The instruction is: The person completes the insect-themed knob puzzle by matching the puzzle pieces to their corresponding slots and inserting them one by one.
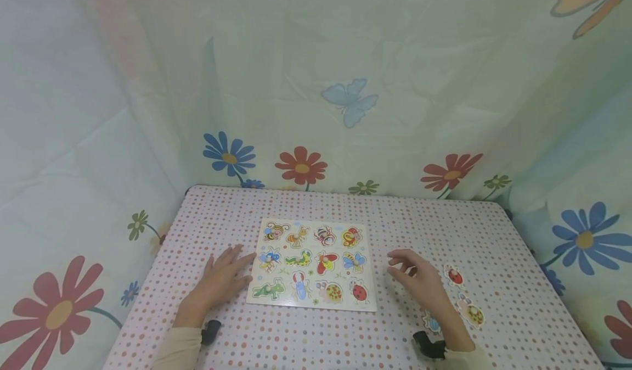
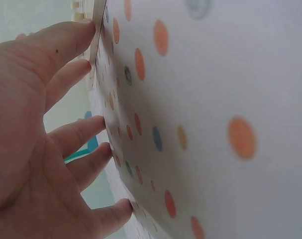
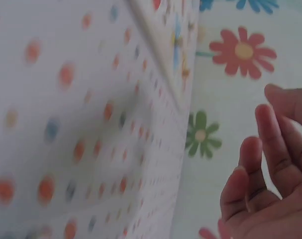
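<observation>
A wooden insect puzzle board (image 1: 311, 274) lies flat on the table, with rows of bugs such as a bee, a caterpillar and a ladybug; pegs stand up from pieces set in it. My left hand (image 1: 222, 279) rests at the board's left edge with fingers spread; in the left wrist view its thumb (image 2: 66, 42) touches the board's side. Off the board's right side is my right hand (image 1: 419, 279), raised over the table, fingers loosely bent and holding nothing. Loose pieces lie beside the right forearm: a ladybug (image 1: 453, 275), a snail (image 1: 471, 312) and a blue beetle (image 1: 432, 321), partly hidden by the wrist.
The table is covered with a dotted cloth (image 1: 296, 340). Behind it and at both sides hangs a curtain (image 1: 276, 84) printed with flowers and butterflies. Black straps with wrist cameras (image 1: 429, 346) sit at both wrists.
</observation>
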The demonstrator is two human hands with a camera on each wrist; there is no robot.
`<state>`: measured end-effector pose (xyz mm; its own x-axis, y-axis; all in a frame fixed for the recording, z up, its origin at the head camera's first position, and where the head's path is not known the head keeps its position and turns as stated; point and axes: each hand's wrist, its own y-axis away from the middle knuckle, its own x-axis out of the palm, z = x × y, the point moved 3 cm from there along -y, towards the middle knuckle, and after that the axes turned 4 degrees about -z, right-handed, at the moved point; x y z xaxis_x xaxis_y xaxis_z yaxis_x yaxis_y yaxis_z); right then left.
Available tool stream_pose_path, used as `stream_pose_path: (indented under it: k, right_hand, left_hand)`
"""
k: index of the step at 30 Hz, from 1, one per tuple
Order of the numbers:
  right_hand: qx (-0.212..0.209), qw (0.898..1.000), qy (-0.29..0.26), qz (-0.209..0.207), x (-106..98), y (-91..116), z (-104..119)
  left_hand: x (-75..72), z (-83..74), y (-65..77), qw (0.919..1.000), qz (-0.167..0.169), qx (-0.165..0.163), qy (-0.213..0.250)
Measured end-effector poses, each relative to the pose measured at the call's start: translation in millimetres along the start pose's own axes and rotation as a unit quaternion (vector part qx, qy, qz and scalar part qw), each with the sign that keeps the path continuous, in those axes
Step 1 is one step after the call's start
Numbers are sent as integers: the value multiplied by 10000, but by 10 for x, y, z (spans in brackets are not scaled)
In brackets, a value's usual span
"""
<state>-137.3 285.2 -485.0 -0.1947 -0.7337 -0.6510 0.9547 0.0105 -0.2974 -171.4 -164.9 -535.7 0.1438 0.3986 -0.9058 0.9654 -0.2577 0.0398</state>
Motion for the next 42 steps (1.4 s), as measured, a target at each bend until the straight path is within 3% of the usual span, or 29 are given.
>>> stream_pose_path:
  k: [5, 11, 17, 21, 24, 30, 42]
  right_hand:
    - [95, 9997, -19, 203, -225, 135, -233]
    - [887, 9933, -80, 739, -408, 355, -460]
    - [1446, 9850, 241, 913, -496, 559, -600]
    - [1781, 9778, -8, 1100, -535, 656, -660]
    - [1727, 9774, -223, 1196, -559, 703, -700]
    - [1113, 9859, -469, 1160, -567, 725, -732]
    - [1166, 9867, -311, 1094, -554, 741, -696]
  left_hand:
    - [12, 15, -11, 10000, -1, -19, 7]
    - [20, 24, -14, 10000, 2, 3, -5]
    - [8, 11, 17, 10000, -7, 18, -10]
    - [5, 12, 40, 10000, 18, 14, -21]
    - [0, 15, 37, 10000, 52, -4, 16]
    - [-32, 19, -3, 10000, 24, 26, -21]
    - [-20, 15, -7, 9999, 113, -3, 39]
